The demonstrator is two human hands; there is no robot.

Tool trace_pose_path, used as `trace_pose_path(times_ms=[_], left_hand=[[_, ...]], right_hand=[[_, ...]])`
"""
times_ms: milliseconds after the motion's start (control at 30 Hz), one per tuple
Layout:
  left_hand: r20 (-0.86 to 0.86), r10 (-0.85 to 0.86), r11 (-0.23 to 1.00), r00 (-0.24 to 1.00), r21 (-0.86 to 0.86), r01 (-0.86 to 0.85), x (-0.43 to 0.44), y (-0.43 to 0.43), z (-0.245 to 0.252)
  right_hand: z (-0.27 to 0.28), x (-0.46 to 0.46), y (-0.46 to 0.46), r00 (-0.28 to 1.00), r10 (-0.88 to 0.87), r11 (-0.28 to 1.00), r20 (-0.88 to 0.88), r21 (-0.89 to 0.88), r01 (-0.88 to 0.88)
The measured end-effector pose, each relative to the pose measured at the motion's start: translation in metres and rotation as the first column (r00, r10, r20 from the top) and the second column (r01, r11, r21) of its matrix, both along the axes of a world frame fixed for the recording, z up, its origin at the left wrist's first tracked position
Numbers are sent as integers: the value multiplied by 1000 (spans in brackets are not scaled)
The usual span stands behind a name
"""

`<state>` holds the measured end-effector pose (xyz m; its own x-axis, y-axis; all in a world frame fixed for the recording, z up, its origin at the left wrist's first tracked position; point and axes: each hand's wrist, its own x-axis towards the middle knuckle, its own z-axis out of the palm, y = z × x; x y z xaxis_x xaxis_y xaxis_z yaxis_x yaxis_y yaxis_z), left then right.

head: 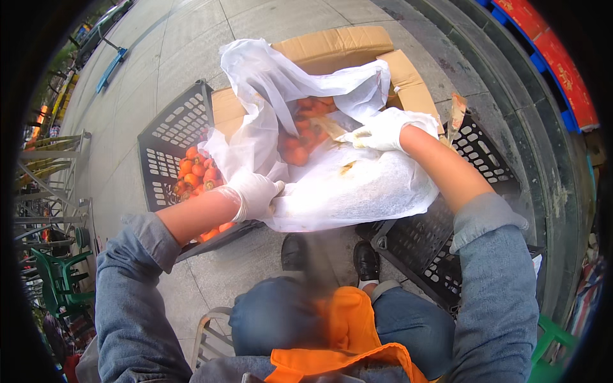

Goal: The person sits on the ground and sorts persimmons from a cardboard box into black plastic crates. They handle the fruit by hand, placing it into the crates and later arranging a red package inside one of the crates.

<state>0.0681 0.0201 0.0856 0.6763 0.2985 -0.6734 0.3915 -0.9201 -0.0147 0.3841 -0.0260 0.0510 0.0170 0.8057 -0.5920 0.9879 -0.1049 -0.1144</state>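
My left hand, in a white glove, grips the near left edge of a white non-woven liner. The liner spreads over an open cardboard box and hangs over its near side, with a brown stain on it. My right hand, also gloved, pinches the liner at the box's right, beside a tan scrap. Orange-red persimmons show through the liner's opening, some hidden under the fabric. Left of the box, a black plastic crate holds more persimmons.
Black slatted crates stand at the right, one under the box's side. Stone steps rise further right, near red cartons. A green plastic chair and metal frames stand left. A blue cart is at far left.
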Motion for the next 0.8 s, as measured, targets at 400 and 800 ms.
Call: trace_pose_path(times_ms=[400, 800], left_hand=[[254, -193, 979, 948, -12, 203, 14, 17, 14], [558, 734, 649, 387, -744, -160, -73, -39, 94]], right_hand=[[106, 22, -71, 931, -92, 840, -354, 475, 263], [280, -51, -431, 620, -446, 345, -646, 515, 785]])
